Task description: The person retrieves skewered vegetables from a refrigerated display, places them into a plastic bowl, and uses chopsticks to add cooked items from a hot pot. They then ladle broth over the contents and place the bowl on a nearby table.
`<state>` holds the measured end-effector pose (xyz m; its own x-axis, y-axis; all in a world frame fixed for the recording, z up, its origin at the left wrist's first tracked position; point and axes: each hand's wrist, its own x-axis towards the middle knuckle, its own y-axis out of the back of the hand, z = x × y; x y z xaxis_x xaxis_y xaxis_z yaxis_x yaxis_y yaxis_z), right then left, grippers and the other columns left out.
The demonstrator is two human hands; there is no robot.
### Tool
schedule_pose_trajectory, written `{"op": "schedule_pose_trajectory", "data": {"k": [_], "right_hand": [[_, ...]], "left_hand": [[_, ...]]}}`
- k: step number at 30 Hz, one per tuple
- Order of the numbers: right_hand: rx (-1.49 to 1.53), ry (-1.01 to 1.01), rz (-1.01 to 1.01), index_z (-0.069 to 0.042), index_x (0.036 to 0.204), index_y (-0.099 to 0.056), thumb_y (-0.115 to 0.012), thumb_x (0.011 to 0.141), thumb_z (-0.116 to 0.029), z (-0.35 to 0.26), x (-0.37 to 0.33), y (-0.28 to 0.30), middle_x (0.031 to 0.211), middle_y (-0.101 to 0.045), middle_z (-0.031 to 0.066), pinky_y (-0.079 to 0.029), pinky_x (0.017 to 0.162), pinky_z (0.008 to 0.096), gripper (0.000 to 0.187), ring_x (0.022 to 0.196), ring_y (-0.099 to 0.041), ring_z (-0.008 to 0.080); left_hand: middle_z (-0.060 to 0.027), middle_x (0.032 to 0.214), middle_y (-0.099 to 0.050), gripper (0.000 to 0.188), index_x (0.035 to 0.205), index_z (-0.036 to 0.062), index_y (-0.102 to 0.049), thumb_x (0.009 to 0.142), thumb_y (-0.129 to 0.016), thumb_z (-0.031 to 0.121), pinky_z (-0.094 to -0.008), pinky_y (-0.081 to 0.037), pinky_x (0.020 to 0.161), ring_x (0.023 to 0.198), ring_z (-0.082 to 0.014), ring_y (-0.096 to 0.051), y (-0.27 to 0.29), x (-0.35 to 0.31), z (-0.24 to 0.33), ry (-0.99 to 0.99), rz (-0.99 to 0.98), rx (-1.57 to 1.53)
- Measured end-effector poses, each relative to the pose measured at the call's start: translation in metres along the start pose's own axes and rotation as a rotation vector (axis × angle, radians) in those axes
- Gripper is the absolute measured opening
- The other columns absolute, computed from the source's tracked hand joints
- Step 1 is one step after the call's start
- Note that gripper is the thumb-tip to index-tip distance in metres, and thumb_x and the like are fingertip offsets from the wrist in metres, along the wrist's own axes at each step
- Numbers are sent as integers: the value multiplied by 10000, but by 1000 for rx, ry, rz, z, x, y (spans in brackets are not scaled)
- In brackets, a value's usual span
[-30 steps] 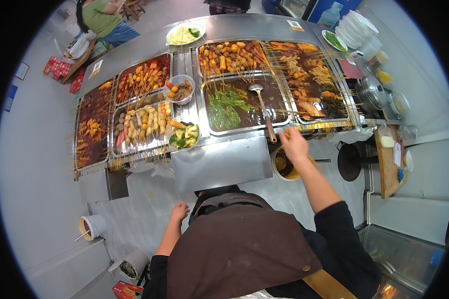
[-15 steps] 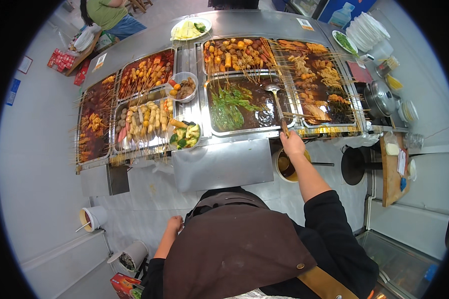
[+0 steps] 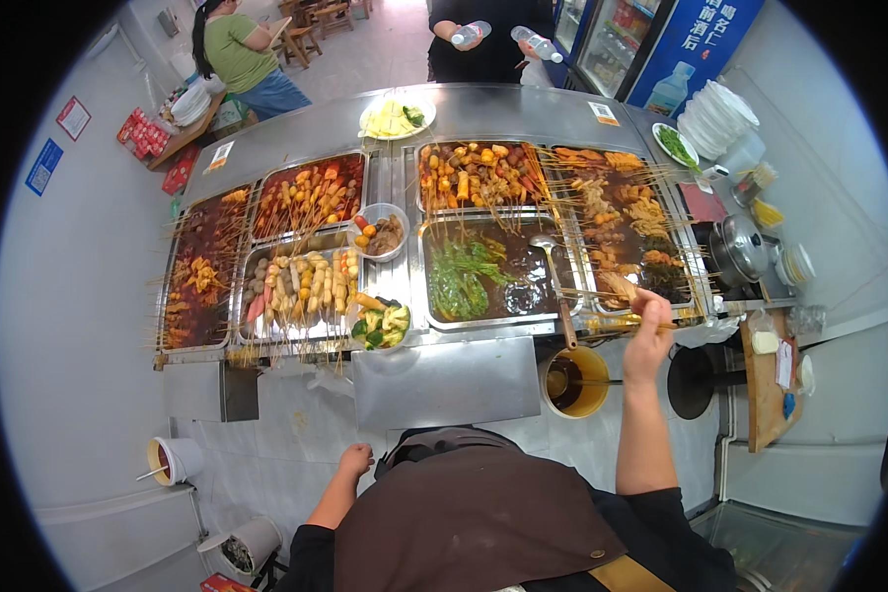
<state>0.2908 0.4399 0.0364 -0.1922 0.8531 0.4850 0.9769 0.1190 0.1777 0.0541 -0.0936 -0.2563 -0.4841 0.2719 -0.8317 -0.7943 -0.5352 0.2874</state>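
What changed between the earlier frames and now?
The ladle has shifted right in its tray. The right hand has left the handle and moved right; its grip is unclear. The view has tilted up, revealing a person holding two bottles. The left hand stays low beside the apron; the greens stay put.

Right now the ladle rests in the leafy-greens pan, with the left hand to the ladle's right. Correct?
It isn't the left hand; the head view shows the right hand there. The ladle does rest in the leafy-greens pan.
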Motion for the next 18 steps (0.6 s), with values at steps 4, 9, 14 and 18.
{"op": "schedule_pose_trajectory", "data": {"k": [4, 9, 14, 18], "right_hand": [[169, -313, -104, -38, 902, -592, -445, 1067, -284, 13, -24, -31, 781, -562, -6, -414, 537, 211, 331, 636, -509, 58], [243, -483, -156, -41, 890, -546, -480, 1064, -318, 63, -59, -46, 692, -545, 21, -416, 514, 216, 333, 578, -517, 72], [228, -558, -96, 4, 1037, -565, -560, 1034, -283, 86, -66, -14, 888, -634, 86, -554, 672, 265, 286, 725, -631, 134], [222, -654, -92, 13, 1158, -562, -577, 1022, -308, 99, -71, -10, 1033, -641, 105, -576, 774, 292, 349, 858, -674, 172]], "left_hand": [[-48, 771, -657, 238, 896, 52, -678, 915, -546, 250, -312, -480, 525, 672, -169, -661, -4, 9, 8, -127, 28, 205], [-28, 746, -633, 239, 897, 69, -678, 932, -545, 263, -302, -464, 530, 646, -176, -639, 0, 7, -11, -183, 5, 97], [-29, 734, -595, 223, 838, 82, -630, 959, -541, 247, -283, -408, 460, 584, -167, -585, 17, -16, -16, -62, -56, 97], [-36, 728, -587, 218, 796, 80, -601, 951, -521, 210, -286, -400, 440, 574, -160, -575, 19, -36, -24, 10, 46, 66]]}}
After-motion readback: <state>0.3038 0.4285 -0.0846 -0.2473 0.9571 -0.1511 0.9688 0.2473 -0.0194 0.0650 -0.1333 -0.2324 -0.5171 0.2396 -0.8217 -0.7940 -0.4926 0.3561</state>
